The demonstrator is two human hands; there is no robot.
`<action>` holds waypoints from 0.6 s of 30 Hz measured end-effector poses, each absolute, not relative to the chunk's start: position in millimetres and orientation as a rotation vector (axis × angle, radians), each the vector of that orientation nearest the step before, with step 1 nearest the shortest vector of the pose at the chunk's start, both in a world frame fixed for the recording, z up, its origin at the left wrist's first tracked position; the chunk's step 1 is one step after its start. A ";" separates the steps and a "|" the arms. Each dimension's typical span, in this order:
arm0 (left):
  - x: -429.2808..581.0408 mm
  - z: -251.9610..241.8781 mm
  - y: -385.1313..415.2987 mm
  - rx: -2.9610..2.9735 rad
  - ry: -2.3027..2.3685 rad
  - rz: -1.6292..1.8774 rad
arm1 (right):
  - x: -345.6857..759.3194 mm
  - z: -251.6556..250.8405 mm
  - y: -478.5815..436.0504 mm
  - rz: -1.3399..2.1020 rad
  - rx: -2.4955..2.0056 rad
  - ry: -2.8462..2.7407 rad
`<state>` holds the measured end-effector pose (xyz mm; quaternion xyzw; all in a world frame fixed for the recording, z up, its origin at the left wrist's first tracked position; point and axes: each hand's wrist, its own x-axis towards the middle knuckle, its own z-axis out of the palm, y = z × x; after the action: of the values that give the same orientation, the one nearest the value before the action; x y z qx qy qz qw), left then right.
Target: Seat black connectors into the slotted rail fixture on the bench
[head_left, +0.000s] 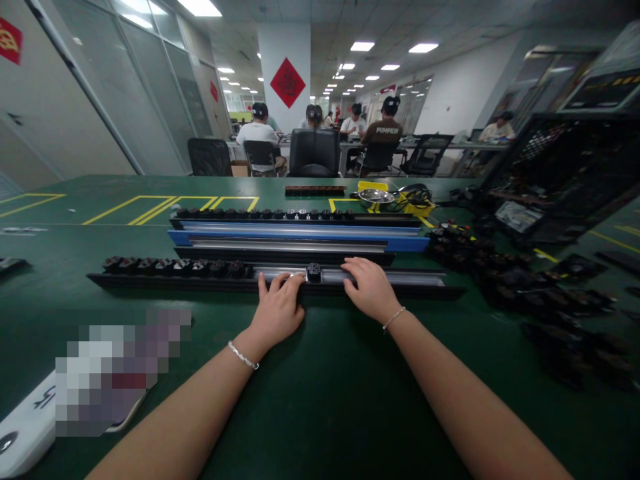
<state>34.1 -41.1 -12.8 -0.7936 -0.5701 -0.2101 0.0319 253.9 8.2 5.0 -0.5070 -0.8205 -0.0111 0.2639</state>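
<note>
A long black rail (pixel 165 283) with a shiny channel lies across the green table in front of me. Several small black block-shaped modules (pixel 181 265) stand in a row at its left part. One single black module (pixel 314 272) sits apart near the rail's middle. My left hand (pixel 277 308) is open, fingers spread, with fingertips on the rail just left of that module. To the module's right, my right hand (pixel 369 285) rests on the rail with its fingers stretched and thumb apart. Whatever its fingertips touch on the far side is hidden.
Behind lie a blue rail (pixel 410 243) and another black rail with modules (pixel 240 215). Loose black parts (pixel 530 280) are heaped at right beside a black computer case (pixel 545 180). A metal bowl (pixel 376 196) stands farther back. A white object (pixel 25 417) lies front left. People sit beyond.
</note>
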 end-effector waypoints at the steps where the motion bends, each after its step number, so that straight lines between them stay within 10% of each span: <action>1: 34.6 -12.8 -41.0 -2.446 -1.757 -0.647 | 246.6 5.1 7.2 -0.005 -1.371 -2.211; 18: 39.7 -12.3 -41.0 -2.502 -1.713 -0.631 | 196.0 3.9 -0.2 0.218 -1.602 -1.961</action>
<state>39.7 -41.0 -12.3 -0.8076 -0.5530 -0.2037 0.0224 196.0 -0.2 3.9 -0.6021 -0.7371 0.0821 0.2955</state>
